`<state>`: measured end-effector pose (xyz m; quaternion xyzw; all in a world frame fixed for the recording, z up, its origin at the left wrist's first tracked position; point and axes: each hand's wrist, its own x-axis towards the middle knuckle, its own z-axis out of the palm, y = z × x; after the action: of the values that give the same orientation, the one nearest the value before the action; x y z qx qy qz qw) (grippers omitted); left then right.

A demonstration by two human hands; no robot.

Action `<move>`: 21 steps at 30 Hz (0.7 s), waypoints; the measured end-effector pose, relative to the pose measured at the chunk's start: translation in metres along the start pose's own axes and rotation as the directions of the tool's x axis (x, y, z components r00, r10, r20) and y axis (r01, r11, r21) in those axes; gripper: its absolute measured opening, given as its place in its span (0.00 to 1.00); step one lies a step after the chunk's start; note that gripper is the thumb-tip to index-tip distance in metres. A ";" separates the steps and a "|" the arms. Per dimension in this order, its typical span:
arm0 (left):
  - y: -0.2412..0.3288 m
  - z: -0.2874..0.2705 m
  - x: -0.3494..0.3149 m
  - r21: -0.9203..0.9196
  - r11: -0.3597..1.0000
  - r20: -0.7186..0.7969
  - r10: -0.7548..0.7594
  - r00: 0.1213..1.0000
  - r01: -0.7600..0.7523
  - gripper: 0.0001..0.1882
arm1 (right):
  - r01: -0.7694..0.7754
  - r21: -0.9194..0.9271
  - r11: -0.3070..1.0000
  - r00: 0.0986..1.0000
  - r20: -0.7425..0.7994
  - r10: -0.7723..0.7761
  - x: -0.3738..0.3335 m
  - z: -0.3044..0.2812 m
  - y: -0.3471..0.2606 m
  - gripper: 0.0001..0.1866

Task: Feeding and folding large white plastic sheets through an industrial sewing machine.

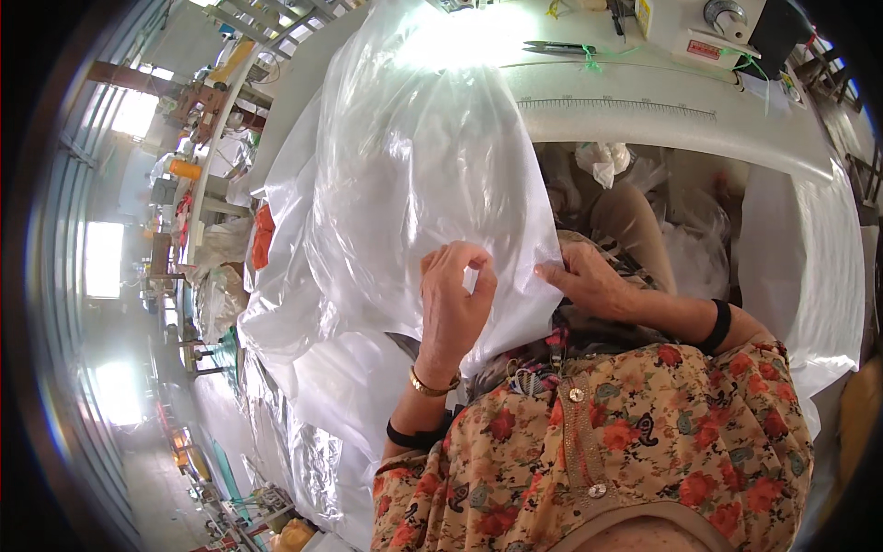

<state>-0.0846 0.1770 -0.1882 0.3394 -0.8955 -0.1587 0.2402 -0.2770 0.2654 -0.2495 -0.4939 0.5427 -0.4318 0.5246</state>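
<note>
A large clear plastic sheet (414,184) hangs in folds from the bright far part of the table down to my lap. My left hand (455,294) is closed at its near middle, thumb and fingers curled into a pinch on the film; the fingertips are partly hidden. At the sheet's right edge, my right hand (593,281) grips the film between thumb and fingers. The two hands are a short way apart. More loose film (340,386) spreads to the left of my left forearm.
The white sewing table (644,120) carries a printed ruler scale, dark thread snips (559,47) with green thread, and a white machine (699,28) at the far right. White sheeting (800,267) hangs at the right. Orange thread cones (184,169) and other machines stand left.
</note>
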 end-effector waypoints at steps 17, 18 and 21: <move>0.003 -0.007 -0.001 -0.514 0.833 0.173 -0.133 0.976 0.205 0.04 | 0.082 -0.147 0.986 0.995 -0.047 -0.090 -0.005 0.008 -0.022 0.12; 0.006 -0.007 0.000 -0.514 0.833 0.174 -0.133 0.976 0.205 0.04 | 0.082 -0.146 0.986 0.995 -0.047 -0.090 -0.006 0.009 -0.023 0.12; 0.010 -0.006 0.001 -0.491 0.843 0.205 -0.134 0.970 0.220 0.03 | 0.132 -0.215 0.968 0.989 -0.037 -0.143 -0.008 0.013 -0.026 0.10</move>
<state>-0.0868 0.1830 -0.1783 0.3310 -0.8029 -0.4383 0.2318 -0.2625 0.2703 -0.2239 -0.5719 0.5635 -0.4195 0.4234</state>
